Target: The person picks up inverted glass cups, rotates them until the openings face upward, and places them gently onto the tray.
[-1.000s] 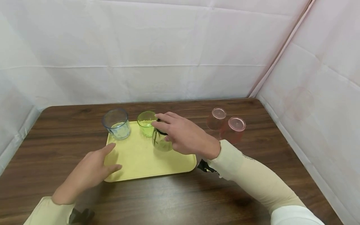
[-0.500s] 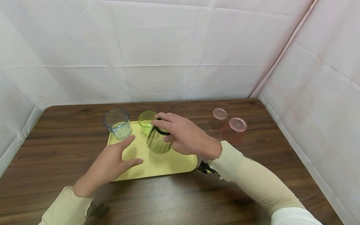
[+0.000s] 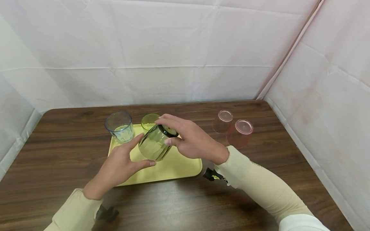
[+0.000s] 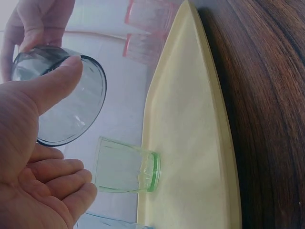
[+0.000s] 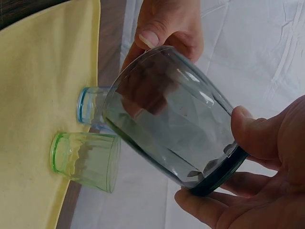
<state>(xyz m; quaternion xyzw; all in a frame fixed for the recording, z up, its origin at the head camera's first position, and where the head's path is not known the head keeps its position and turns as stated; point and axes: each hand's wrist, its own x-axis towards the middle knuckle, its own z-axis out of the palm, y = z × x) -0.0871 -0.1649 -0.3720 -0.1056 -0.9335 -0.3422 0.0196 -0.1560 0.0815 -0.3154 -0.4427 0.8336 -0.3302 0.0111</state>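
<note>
Clock centred on the smoky tumbler, head view. Left hand (image 3: 118,165), 8 o'clock: grasping nothing, thumb and index spread about the rim; can't tell if it's touching. Smoky tumbler (image 3: 153,144) is off the tray (image 3: 173,168), above it, tilted, mouth toward 7–8. Right hand (image 3: 190,136), 3 o'clock: thumb and fingers grasping the dark base.

Looks like a two-hand turn of the tumbler. Done well: left supports the wall before right loosens, pads outside the rim, not in the mouth; smooth glass could slip. Keep lift; green tumbler (image 3: 148,120), upright at 11, is the likeliest knock. Blue tumbler (image 3: 123,133), upright at 10, near too. Pink tumblers (image 3: 243,136), inverted, 2–3, well apart, no risk.
</note>
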